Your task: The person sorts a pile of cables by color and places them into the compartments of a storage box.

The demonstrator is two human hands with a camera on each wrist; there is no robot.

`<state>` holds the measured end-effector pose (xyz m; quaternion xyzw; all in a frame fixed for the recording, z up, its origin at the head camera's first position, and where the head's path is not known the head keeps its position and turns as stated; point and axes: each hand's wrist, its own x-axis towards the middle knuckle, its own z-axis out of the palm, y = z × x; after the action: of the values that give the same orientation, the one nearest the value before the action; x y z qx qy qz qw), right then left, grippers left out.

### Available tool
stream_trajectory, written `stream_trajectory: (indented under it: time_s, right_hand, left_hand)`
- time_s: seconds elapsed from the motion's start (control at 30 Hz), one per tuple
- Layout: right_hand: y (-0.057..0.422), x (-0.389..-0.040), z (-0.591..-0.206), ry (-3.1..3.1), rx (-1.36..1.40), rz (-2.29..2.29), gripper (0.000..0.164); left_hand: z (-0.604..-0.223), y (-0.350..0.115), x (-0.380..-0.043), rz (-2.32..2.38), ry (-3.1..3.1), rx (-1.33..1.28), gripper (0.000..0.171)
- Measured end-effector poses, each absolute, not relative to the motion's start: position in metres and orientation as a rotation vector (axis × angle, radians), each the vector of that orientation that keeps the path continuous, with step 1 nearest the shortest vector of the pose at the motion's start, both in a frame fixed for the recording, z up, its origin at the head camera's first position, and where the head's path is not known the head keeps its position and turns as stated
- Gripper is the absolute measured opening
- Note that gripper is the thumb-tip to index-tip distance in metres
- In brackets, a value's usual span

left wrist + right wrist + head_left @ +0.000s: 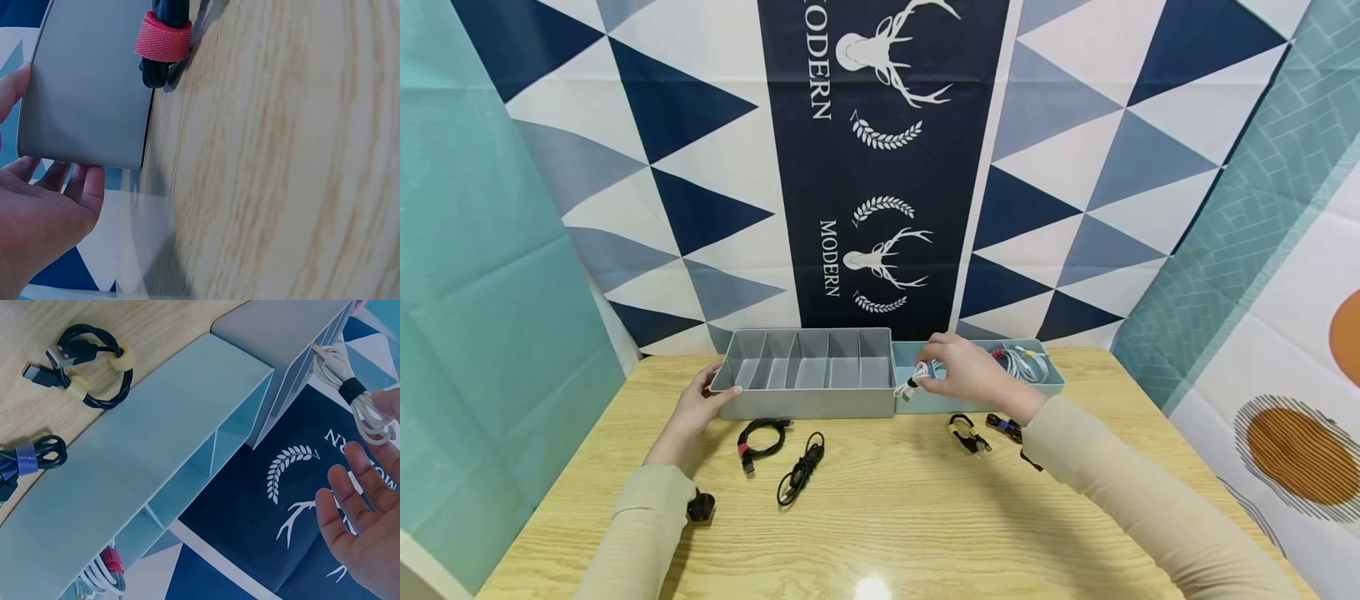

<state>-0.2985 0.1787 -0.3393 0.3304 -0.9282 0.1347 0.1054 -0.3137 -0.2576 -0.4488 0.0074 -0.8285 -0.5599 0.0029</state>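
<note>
My right hand (pixel 958 367) (pixel 369 531) pinches a coiled white USB cable (pixel 906 385) (pixel 332 367) with a black strap, above the light blue box (pixel 928 403) (pixel 131 450). Its other fingers are spread apart from the cable. My left hand (pixel 696 408) (pixel 47 215) grips the left end of the grey divided box (pixel 808 405) (pixel 87 94), its thumb at the front rim and the fingers against the end wall. No cables show in the grey compartments. White cables (pixel 1026 365), one with a red strap (pixel 112 559), lie in the blue box's right part.
Before the grey box lie a black cable with a red strap (pixel 763 439) and another black cable (pixel 802 472). A black plug (pixel 701 506) sits by the left sleeve. Black cables with yellow (pixel 967 433) and blue straps (pixel 1004 427) lie before the blue box. Patterned cloth (pixel 887 167) hangs behind.
</note>
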Motion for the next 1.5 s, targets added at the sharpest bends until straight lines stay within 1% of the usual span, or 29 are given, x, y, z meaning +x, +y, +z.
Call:
stream_trajectory:
  time_s: [0.13,0.4,0.57,0.9,1.5]
  right_hand:
    - [0.181,-0.301,-0.337,-2.721,0.967,0.397,0.021]
    - [0.185,-0.306,-0.335,-2.713,0.93,0.387,0.021]
    - [0.187,-0.31,-0.334,-2.705,0.907,0.39,0.02]
    - [0.188,-0.319,-0.338,-2.689,0.861,0.405,0.023]
    - [0.19,-0.332,-0.35,-2.668,0.767,0.411,0.024]
  left_hand:
    - [-0.448,-0.256,-0.314,-1.76,-2.59,0.03,0.081]
    - [-0.45,-0.255,-0.314,-1.782,-2.562,0.034,0.075]
    - [-0.45,-0.255,-0.313,-1.764,-2.578,0.04,0.077]
    - [-0.451,-0.256,-0.314,-1.75,-2.586,0.026,0.08]
    - [-0.45,-0.256,-0.313,-1.758,-2.578,0.029,0.076]
